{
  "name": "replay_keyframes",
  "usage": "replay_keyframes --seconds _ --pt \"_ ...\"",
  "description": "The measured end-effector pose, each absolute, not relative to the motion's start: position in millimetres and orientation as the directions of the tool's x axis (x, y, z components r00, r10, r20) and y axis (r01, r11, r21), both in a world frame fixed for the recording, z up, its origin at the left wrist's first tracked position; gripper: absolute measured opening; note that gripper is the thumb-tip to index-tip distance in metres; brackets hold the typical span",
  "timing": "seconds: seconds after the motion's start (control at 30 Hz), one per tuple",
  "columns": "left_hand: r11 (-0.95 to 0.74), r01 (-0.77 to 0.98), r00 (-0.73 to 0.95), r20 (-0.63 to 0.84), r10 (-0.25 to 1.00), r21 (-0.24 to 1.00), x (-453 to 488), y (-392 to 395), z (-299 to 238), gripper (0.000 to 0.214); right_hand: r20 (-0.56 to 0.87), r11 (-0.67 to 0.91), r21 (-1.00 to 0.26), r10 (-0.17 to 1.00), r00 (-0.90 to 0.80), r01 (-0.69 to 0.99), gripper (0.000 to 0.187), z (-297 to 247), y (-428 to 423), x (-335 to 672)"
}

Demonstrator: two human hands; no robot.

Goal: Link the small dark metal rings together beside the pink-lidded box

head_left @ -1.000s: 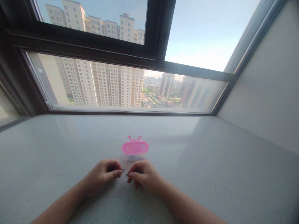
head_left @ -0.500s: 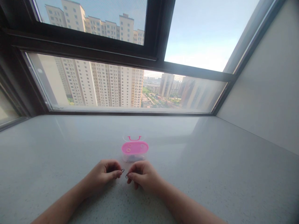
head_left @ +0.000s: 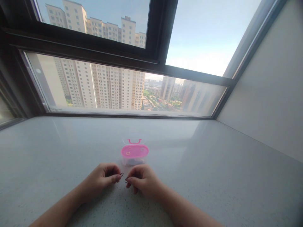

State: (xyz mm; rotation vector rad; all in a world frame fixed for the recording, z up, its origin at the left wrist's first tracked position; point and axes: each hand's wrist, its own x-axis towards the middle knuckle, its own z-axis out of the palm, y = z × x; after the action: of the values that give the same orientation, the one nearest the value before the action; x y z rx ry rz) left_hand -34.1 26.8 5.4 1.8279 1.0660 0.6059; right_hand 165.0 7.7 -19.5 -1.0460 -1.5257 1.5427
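My left hand point(head_left: 101, 179) is closed, with thumb and fingertips pinching a small dark loop point(head_left: 122, 174) that sticks out past them. Facing it, my right hand point(head_left: 145, 181) pinches a second small dark loop point(head_left: 125, 180) the same way. A narrow gap separates the two loops. They look like thin elastic hair ties, but are too small to be sure. Just beyond my fingers stands a clear plastic box point(head_left: 126, 162) with a pink inner tray point(head_left: 137, 152). A few small rings lie on the tray, and something dark shows through the box's lower part.
Both forearms lie over a pale speckled counter point(head_left: 201, 176). Behind the box, a clear lid with a pink handle point(head_left: 134, 142) stands raised. A dark-framed window point(head_left: 132, 116) bounds the far edge, and a white wall point(head_left: 267, 88) rises at the right.
The view has shifted slightly, so the hands and box appear a little further left. Both pinches and the gap between the loops look the same.
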Motion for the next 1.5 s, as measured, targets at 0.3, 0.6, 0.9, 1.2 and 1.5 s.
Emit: replay_keyframes --seconds 0.3,0.6,0.9,1.2,1.5 --pt "-0.210 0.433 0.502 -0.041 0.864 0.876 -33.5 27.4 6.4 0.024 -0.064 -0.031 -0.996 0.909 -0.412 0.086 0.016 -20.1 8.5 165.2" --pt "-0.195 0.425 0.493 -0.046 0.869 0.884 -33.6 26.7 6.0 0.025 -0.044 -0.022 -0.998 0.910 -0.412 0.058 0.012 -15.2 5.7 164.9" --pt "-0.203 0.427 0.492 -0.037 0.870 0.881 -34.3 26.8 5.4 0.026 -0.036 -0.016 -0.999 0.907 -0.420 0.051 0.011 -17.4 6.5 165.0" --pt "-0.216 0.416 0.500 -0.023 0.866 0.883 -34.2 27.8 3.0 0.022 -0.048 -0.028 -0.998 0.909 -0.413 0.056 0.012 -17.0 6.2 163.5" --pt "-0.208 0.400 0.492 -0.018 0.870 0.893 -33.7 26.6 3.3 0.019 -0.040 -0.014 -0.998 0.910 -0.413 0.065 0.012 -17.4 6.0 163.5"
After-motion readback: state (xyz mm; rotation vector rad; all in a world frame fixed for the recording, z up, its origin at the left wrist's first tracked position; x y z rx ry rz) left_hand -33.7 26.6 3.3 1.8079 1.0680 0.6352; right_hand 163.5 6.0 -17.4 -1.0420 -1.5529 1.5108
